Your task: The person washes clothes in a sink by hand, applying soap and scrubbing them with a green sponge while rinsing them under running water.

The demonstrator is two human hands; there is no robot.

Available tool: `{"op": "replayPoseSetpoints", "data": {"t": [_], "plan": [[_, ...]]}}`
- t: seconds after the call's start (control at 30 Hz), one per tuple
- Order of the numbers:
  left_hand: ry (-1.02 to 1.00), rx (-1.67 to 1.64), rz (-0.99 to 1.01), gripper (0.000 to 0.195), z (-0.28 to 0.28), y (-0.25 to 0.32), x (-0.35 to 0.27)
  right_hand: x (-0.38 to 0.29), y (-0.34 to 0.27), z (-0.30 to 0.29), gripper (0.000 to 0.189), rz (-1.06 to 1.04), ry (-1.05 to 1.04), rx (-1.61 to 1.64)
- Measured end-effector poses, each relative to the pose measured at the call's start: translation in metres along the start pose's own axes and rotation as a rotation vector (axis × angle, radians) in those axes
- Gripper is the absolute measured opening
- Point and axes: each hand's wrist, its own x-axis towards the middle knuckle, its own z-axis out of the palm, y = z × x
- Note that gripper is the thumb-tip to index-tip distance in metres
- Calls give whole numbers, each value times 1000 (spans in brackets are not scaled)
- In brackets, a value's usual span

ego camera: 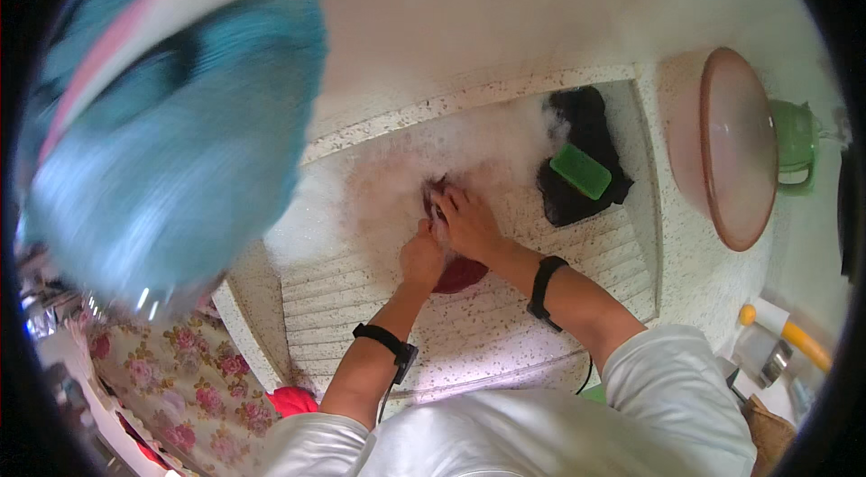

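Note:
Both hands grip a wet dark red cloth (461, 276) over the ridged floor of a speckled stone wash sink (352, 304). My left hand (421, 256) is closed in a fist on it. Just above and to the right, my right hand (470, 220) bends its fingers over the bunched upper part. White suds lie around the cloth's upper end, and part of it is hidden under the hands. To the right, a green soap bar (580, 171) rests on a crumpled black cloth (587, 118).
A large, blurred blue object (196, 145) with a pink-and-white band fills the upper left. On the right, a pinkish basin (741, 152) stands on edge before a green plastic jug (793, 145). A floral curtain (183, 382) and red cloth (292, 401) are at lower left.

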Motion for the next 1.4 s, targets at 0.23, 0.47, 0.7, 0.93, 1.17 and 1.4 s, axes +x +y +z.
{"op": "replayPoseSetpoints", "data": {"t": [0.23, 0.47, 0.7, 0.93, 1.17, 1.4], "plan": [[414, 143, 400, 41, -24, -51, 29, -31, -10, -5, 34, -212, -297, 211], [119, 124, 423, 42, -9, -19, -113, -148, -40, -24, 43, -193, 286, 155], [293, -446, 122, 37, 39, -9, -186, -197, -31, 19, 59, -192, 211, -45], [531, -296, 399, 24, 47, -6, -121, -149, -7, 41, 37, -220, 430, 94], [312, -271, 534, 36, 26, -29, -57, -92, 1, 32, 20, -230, 398, 100], [44, -39, 146, 42, -4, -34, 20, 11, -10, -2, 41, 61, -116, -263]]}}
